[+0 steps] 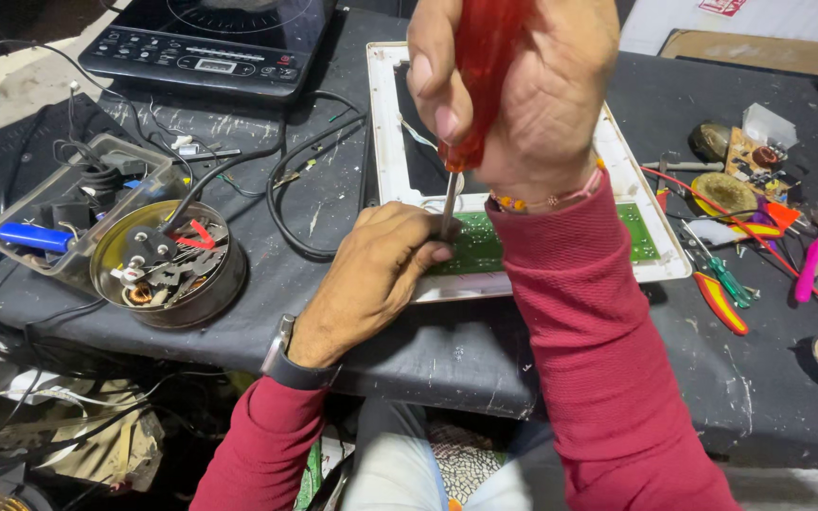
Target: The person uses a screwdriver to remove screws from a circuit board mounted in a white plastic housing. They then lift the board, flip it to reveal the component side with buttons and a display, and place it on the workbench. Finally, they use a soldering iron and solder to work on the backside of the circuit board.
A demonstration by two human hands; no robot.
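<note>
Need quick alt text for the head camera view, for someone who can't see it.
The right hand holds a red-handled screwdriver upright, tip on a green circuit board in a white frame; the left hand steadies the shaft. A round tin of parts sits left on the dark table.

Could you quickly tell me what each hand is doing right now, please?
Left hand: curled, fingertips steadying the screwdriver shaft over the green circuit board.
Right hand: closed on the red screwdriver handle.
</note>
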